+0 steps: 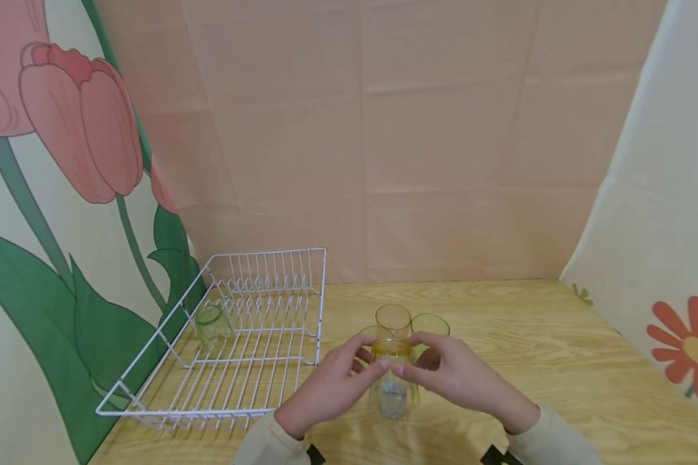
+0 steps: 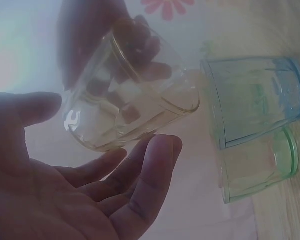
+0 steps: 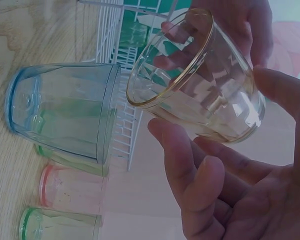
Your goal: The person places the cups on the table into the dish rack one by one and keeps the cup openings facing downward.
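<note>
As both hands point(image 1: 338, 374) point(image 1: 458, 371) pinch an amber glass point(image 1: 391, 352), they partly hide two green glasses point(image 1: 431, 323) point(image 1: 369, 330).

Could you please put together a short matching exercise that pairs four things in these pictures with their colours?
Things:
1. Wire rack
2. Held glass
3. Tabletop
4. Glass in the rack

Colours:
A. Green-rimmed
B. Light wood tone
C. White
D. Yellow-rimmed

Right pairs: 1-C, 2-D, 3-B, 4-A.
</note>
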`<action>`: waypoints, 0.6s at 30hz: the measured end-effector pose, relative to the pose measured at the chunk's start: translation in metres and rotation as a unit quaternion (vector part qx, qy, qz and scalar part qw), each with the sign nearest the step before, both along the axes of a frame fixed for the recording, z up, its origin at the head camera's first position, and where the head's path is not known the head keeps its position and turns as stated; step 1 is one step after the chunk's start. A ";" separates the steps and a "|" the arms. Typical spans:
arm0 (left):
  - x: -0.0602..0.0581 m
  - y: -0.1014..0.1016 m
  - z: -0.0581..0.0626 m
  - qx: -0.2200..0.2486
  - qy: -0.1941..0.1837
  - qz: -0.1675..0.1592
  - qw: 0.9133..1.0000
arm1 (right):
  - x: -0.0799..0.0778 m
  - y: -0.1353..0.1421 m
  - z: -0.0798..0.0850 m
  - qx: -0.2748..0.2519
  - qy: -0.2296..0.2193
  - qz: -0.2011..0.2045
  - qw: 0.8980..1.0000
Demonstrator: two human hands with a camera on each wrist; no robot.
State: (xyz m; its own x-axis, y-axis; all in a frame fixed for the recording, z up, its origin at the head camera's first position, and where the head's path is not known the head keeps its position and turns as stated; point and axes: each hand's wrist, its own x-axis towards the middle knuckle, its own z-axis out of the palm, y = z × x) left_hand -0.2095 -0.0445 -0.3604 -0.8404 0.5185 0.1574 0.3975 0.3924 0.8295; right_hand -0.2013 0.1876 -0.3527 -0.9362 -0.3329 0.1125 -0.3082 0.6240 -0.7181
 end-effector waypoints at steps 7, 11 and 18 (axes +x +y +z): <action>-0.001 0.001 -0.001 -0.007 0.013 0.008 1.000 | 0.002 0.000 -0.002 -0.003 0.017 0.005 1.000; -0.001 0.001 0.000 -0.014 0.018 0.011 1.000 | 0.002 0.000 -0.002 -0.005 0.023 0.012 1.000; 0.000 0.000 0.000 -0.013 0.020 0.013 1.000 | 0.003 0.000 -0.005 -0.008 0.041 0.028 0.999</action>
State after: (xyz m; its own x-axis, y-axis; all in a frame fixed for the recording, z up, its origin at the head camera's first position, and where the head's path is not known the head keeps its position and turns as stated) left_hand -0.2097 -0.0444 -0.3599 -0.8473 0.5003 0.1782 0.4192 0.4241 0.8028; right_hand -0.1985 0.1875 -0.3577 -0.9033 -0.3823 0.1946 -0.4011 0.5920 -0.6991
